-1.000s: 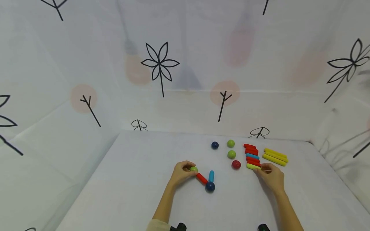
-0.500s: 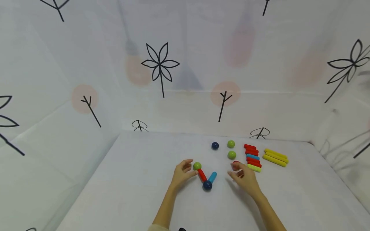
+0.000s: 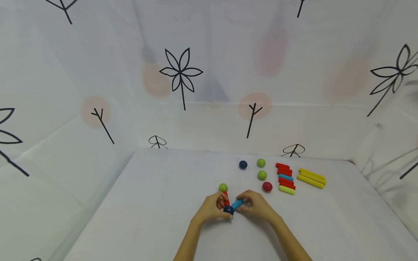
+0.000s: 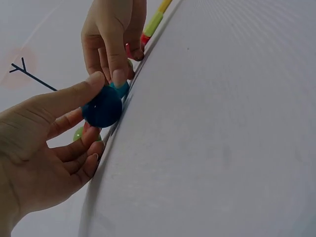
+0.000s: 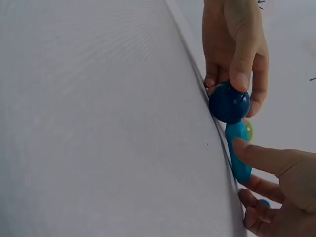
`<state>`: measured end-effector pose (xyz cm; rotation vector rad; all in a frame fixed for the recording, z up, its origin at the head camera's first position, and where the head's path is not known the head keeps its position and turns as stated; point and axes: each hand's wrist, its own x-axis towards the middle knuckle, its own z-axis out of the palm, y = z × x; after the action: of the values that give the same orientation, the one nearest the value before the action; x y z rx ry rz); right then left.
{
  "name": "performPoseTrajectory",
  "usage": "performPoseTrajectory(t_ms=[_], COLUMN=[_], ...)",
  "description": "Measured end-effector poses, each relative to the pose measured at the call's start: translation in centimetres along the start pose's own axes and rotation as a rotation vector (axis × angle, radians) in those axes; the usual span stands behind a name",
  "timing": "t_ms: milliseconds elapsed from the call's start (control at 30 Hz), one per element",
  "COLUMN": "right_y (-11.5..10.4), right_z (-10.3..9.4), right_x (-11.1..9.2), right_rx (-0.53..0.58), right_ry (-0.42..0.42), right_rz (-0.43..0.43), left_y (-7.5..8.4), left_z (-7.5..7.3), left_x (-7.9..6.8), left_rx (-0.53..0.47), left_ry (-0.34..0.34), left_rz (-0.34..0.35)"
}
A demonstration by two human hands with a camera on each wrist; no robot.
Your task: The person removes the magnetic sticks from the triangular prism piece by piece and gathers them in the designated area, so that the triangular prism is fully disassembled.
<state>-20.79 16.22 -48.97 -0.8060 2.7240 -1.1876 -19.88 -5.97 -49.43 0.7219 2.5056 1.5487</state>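
A dark blue ball (image 3: 228, 210) joins a red rod (image 3: 226, 199) and a light blue rod (image 3: 238, 204) in a V shape. At the red rod's far end sits a green ball (image 3: 223, 187). My left hand (image 3: 213, 208) pinches the dark blue ball, its thumb on the near side and fingers around toward the red rod. The light blue rod (image 5: 238, 153) is pinched between thumb and fingers of my right hand (image 3: 256, 205). In the left wrist view the dark blue ball (image 4: 102, 106) hides most of both rods.
Behind the hands lie a loose dark blue ball (image 3: 243, 165), two green balls (image 3: 262, 175) and a red ball (image 3: 267, 186). Farther right are a column of short red, blue and lime rods (image 3: 286, 180) and several long yellow rods (image 3: 311, 178). A printed cloth stands behind the table.
My right hand has left the lime rod and come left to the light blue rod. My left hand has let go of the green ball and moved nearer to the dark blue ball.
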Motion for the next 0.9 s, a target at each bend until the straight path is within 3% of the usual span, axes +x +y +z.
performPoseTrajectory(t_ms=[133, 333, 533, 733, 900], right_y=[-0.1, -0.7, -0.9, -1.0, -0.9], right_z=[0.4, 1.2, 2.1, 1.8, 0.9], right_x=[0.2, 0.7, 1.4, 1.3, 0.3], right_rx=[0.005, -0.045, -0.089, -0.076, -0.023], right_ry=[0.004, 0.012, 0.093, 0.099, 0.128], right_rz=[-0.009, 0.029, 0.1, 0.086, 0.129], left_y=[0.1, -0.2, -0.4, -0.6, -0.7], left_z=[0.1, 0.2, 0.4, 0.7, 0.6], left_x=[0.0, 0.2, 0.0, 0.1, 0.1], left_rx=[0.048, 0.132, 0.116, 0.129, 0.147], left_ry=[0.018, 0.127, 0.165, 0.21, 0.238], left_rz=[0.008, 0.023, 0.017, 0.01, 0.011])
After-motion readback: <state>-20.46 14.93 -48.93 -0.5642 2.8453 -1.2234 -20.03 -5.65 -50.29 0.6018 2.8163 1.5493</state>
